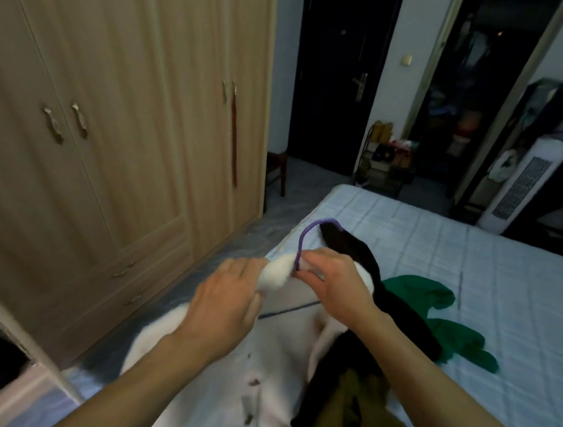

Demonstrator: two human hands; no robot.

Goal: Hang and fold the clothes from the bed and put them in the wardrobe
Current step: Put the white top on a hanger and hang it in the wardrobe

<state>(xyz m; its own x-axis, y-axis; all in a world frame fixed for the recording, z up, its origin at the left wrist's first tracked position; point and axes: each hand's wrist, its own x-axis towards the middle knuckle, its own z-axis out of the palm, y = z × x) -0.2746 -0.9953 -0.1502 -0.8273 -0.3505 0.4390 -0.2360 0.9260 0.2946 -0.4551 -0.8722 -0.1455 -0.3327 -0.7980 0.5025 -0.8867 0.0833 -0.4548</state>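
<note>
Your left hand grips bunched white shirt collar; right hand pinches purple hanger neck. Shirt likely soft, light, slippy: carry by stiff hook.

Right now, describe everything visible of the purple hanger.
Of the purple hanger only the hook shows: a thin, smooth, curved rod, plastic-looking, rising from the neck of the white garment and arching right toward the black garment, above the bed. Its shoulders are hidden inside the white cloth. The right hand pinches at the hook's base; the left hand grips the white fabric beside it. Blur hides finer detail.
</note>
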